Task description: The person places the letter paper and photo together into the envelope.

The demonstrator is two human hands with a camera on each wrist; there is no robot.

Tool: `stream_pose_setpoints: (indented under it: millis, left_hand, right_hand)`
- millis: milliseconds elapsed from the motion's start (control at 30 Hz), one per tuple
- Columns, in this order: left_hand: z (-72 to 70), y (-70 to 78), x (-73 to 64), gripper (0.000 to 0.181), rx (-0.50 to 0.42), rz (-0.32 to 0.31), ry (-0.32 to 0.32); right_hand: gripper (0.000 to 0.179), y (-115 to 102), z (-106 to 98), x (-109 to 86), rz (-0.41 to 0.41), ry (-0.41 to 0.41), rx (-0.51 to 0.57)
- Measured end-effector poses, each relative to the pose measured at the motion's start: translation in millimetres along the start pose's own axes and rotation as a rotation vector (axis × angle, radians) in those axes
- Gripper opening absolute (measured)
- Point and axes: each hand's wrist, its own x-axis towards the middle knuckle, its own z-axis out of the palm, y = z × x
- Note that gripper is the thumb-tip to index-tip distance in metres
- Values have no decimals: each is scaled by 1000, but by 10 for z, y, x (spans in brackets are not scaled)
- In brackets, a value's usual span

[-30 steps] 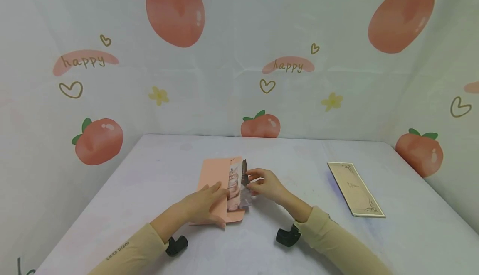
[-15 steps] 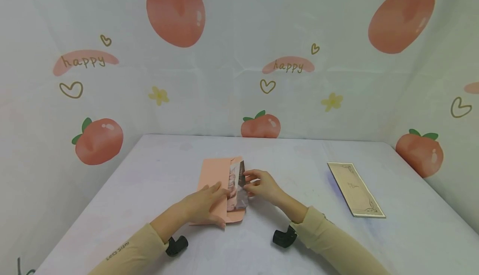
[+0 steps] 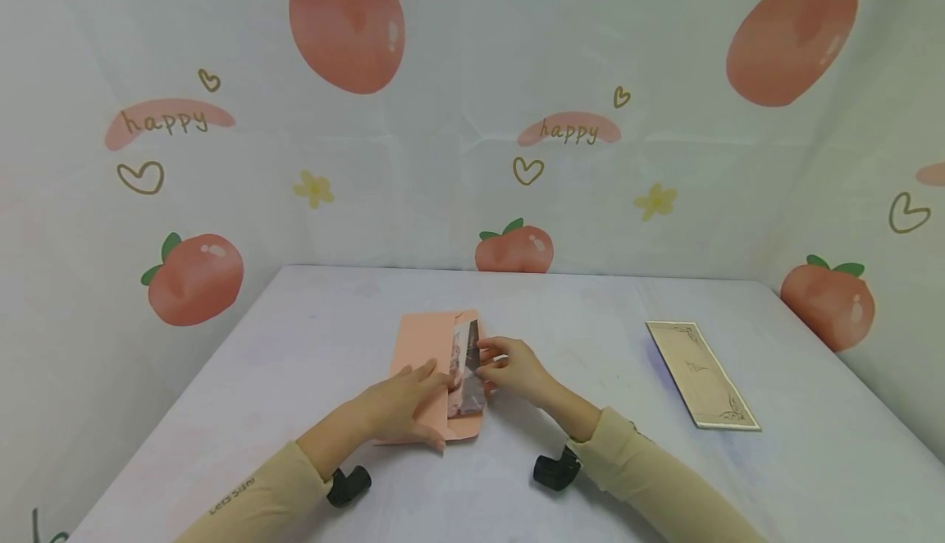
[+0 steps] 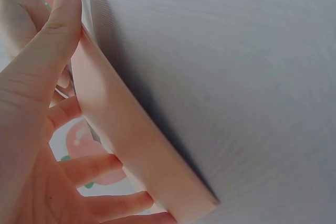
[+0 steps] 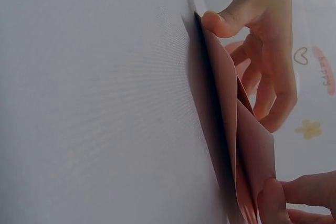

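A peach-pink envelope (image 3: 422,334) lies on the table, its opening facing right. Partly inside it sits a printed picture card (image 3: 467,399), with dark and pale areas showing at the opening. My left hand (image 3: 399,405) rests across the envelope, fingers spread on its face and thumb near its front edge, as the left wrist view also shows on the envelope (image 4: 123,129). At the card's right edge, my right hand (image 3: 520,369) pinches it between thumb and fingers. In the right wrist view the card (image 5: 256,148) slants out of the gaping envelope.
A cream-gold card (image 3: 701,375) with corner ornaments lies flat at the right. Black wrist devices, a left one (image 3: 349,485) and a right one (image 3: 557,469), sit beneath the cuffs. A peach-print cloth (image 3: 443,157) hangs behind the white table (image 3: 576,305).
My right hand has moved slightly left, and the picture card has slid further into the envelope. The left hand and envelope have stayed in place.
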Motion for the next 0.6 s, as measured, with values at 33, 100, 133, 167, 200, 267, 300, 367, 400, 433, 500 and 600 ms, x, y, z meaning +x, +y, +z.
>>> stream_pose_setpoints:
  millis: [33, 100, 133, 167, 200, 267, 300, 367, 400, 433, 500, 600]
  left_hand:
    - [0, 1, -2, 82, -2, -4, -1]
    - [1, 0, -4, 82, -8, -8, -2]
    - [2, -1, -5, 81, -10, -9, -2]
    - [2, 0, -7, 81, -11, -8, -2]
    - [2, -1, -8, 81, -13, -8, -2]
    - [0, 2, -10, 81, -13, -10, -3]
    - [-2, 4, -12, 81, -12, -11, -4]
    - [-5, 7, -14, 81, -12, -12, -3]
    - [-6, 9, -15, 82, -11, -14, -3]
    - [-7, 10, -15, 82, -10, -15, -3]
    - [-8, 12, -16, 82, -9, -17, -3]
    - [-9, 13, -13, 83, -7, -21, -4]
  right_hand:
    - [45, 0, 2, 1, 1, -1, 2]
    - [45, 3, 6, 4, 1, -2, 10]
    - [45, 4, 9, 6, 0, -2, 14]
    - [45, 5, 13, 10, 0, -1, 18]
    - [45, 6, 17, 13, 0, 1, 22]
    - [45, 12, 28, 22, -2, 7, 22]
    - [45, 14, 34, 26, 0, 11, 22]
    - [45, 19, 46, 31, -8, 16, 14]
    - [45, 23, 51, 33, -12, 17, 9]
    - [45, 27, 55, 36, -14, 21, -1]
    - [45, 32, 62, 42, -25, 23, -17]
    - [45, 42, 69, 53, -38, 27, -43]
